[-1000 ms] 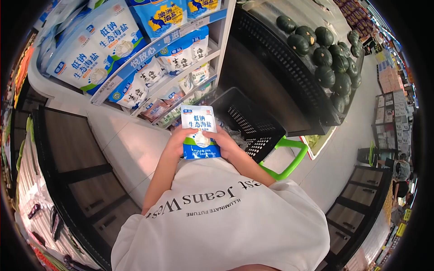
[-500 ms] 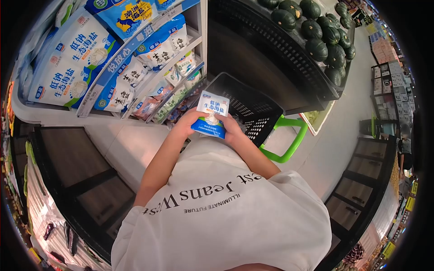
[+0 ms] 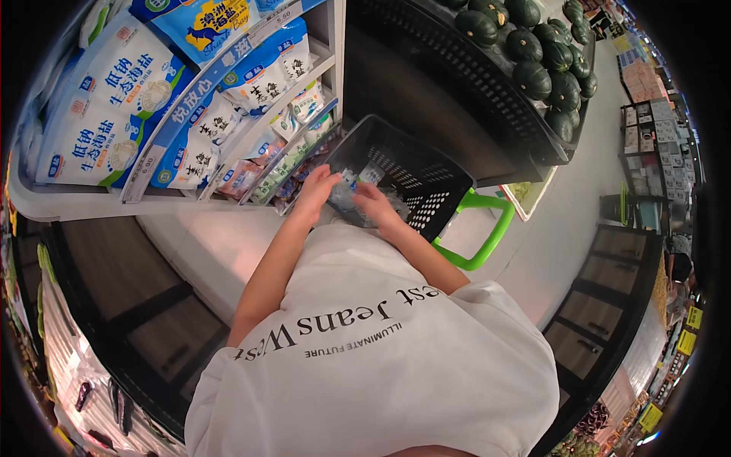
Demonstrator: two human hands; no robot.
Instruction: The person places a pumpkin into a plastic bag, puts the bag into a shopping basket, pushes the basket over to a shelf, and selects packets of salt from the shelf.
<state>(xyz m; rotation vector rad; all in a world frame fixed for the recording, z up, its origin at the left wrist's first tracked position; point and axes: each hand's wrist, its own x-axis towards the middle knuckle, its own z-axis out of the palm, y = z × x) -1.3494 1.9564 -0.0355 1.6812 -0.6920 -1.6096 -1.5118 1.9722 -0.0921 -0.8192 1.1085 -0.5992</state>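
Observation:
My left hand [image 3: 315, 196] hovers over the near left side of the black basket [image 3: 438, 164], fingers apart and nothing held. To its right my right hand [image 3: 375, 207] is over the basket too, its fingers spread and empty. Between and behind the hands, clear plastic bags [image 3: 346, 199] lie in the basket. A small light packet [image 3: 371, 174] shows inside, partly hidden. The basket has a green handle [image 3: 496, 232] on its right.
Salt bags [image 3: 126, 95] fill the rack [image 3: 228, 65] at upper left. Dark green pumpkins [image 3: 533, 80] lie on a black stand [image 3: 487, 114] at upper right. Dark cabinets [image 3: 129, 305] stand at left, others [image 3: 598, 305] at right. A person [image 3: 680, 266] is at the far right.
Both hands have let go of the blue and white salt packet they held above the basket. They are now apart and open. The view has shifted, with the rack and pumpkins further left.

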